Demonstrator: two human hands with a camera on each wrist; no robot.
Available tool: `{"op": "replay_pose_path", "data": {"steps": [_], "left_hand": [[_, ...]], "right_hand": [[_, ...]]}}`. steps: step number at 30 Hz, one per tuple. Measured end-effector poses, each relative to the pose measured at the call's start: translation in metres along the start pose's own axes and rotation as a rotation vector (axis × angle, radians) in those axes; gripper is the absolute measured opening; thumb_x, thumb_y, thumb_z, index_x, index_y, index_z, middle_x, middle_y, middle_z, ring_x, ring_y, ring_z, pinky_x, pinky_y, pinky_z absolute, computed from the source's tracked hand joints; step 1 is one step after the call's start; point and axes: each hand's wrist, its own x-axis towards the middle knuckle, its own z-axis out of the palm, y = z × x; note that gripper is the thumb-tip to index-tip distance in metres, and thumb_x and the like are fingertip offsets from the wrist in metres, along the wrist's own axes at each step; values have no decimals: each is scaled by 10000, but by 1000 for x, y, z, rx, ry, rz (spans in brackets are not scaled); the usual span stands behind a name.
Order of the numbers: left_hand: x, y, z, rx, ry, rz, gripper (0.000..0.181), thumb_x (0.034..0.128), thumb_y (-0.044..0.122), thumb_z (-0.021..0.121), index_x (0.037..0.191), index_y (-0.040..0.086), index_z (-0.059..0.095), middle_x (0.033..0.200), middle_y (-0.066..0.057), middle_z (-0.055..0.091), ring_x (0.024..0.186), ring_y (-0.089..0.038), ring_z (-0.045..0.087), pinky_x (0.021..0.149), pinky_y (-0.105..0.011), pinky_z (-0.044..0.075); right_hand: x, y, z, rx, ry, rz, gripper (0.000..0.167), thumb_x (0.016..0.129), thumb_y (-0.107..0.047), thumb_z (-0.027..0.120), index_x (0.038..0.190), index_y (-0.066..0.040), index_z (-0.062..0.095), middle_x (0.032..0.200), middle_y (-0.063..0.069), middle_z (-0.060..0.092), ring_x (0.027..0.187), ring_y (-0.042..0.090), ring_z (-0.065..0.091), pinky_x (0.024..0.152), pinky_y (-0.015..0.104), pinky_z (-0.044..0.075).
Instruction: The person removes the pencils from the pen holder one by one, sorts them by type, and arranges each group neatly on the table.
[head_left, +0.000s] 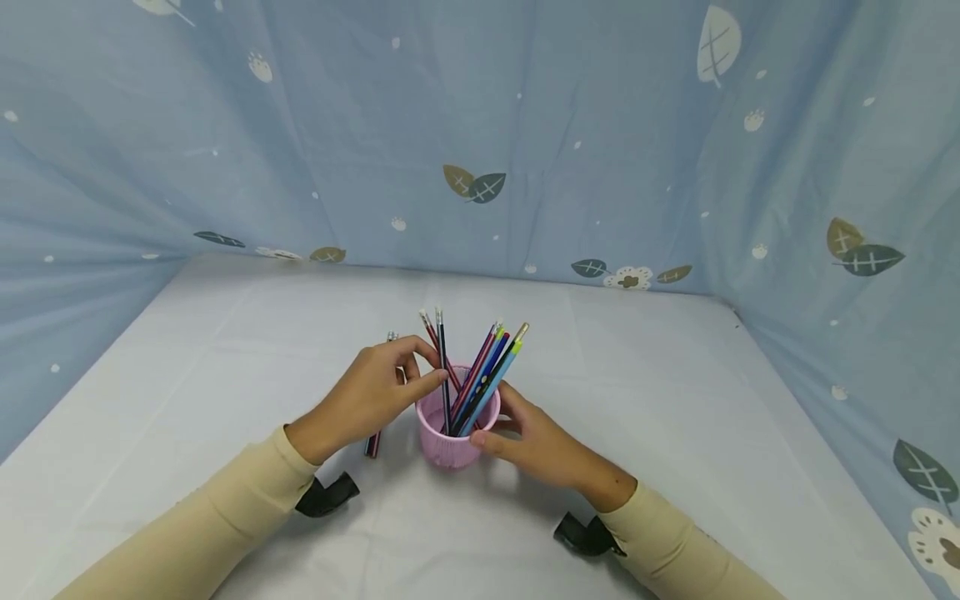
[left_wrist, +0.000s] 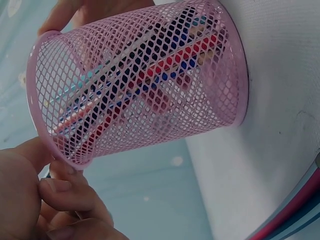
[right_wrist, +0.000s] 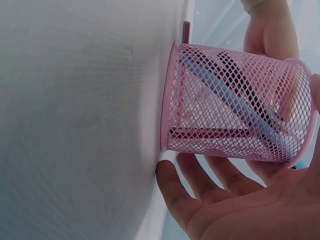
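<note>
Loose pencils (head_left: 372, 446), on the white table (head_left: 645, 383); your left hand (head_left: 375, 390), thumb and finger pinching a dark pencil (head_left: 441, 337); pink cup (head_left: 450, 453), upright on the table, that pencil's lower end inside, with a bundle (head_left: 487, 367) leaning right; your right hand (head_left: 543, 446), curved round the cup's right side, thumb at the rim.

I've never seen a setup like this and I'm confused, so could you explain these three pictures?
There's no machine: it's a person's bare left hand and right hand. The wide picture comes from a camera on the head; the two close ones, from a camera on each wrist. A pink mesh cup stands upright on a white surface, though the wrist pictures show it sideways. Pencils lean inside it, and loose pencils lie to its left. The right hand holds the cup's side; the left seems to pinch a dark pencil above it.
</note>
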Motion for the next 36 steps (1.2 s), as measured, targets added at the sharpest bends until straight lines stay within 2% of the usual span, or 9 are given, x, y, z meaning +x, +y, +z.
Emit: {"op": "replay_pose_path", "data": {"steps": [7,11,22,29,36], "left_hand": [[-1,-1,3,-3,16,20,144,938,288,714,1027,185,666,693,16,563,508,-103,463,463,-251,391],[-2,-1,2,-18,3,12,137,947,284,703,1032,184,662,698,13,554,493,-93,450,459,-245,385],[0,-2,0,-63,-7,25,131,952,255,697,1013,155,636,694,3,531,500,-86,437,460,-242,373],[1,0,-3,-76,21,31,135,963,254,678,1026,145,630,755,-5,568,541,-111,489,487,-257,400],[-1,2,-11,-108,53,37,161,987,302,645,1042,153,616,863,-21,599,515,-96,437,479,-257,382]], "right_hand": [[0,3,1,-3,3,-5,738,989,-327,635,1587,-248,210,1531,21,439,1376,234,478,1121,494,415],[0,3,1,4,-1,-14,735,989,-313,636,1587,-218,219,1517,26,454,1366,232,487,1113,488,420],[1,2,1,6,15,-28,721,990,-294,638,1582,-235,231,1529,24,439,1358,230,492,1094,471,442],[1,3,0,5,48,-52,700,991,-285,637,1574,-205,259,1518,28,448,1359,232,492,1086,481,451],[0,4,-1,10,56,-59,701,975,-329,658,1559,-211,290,1516,20,448,1352,222,498,1074,460,466]]}}
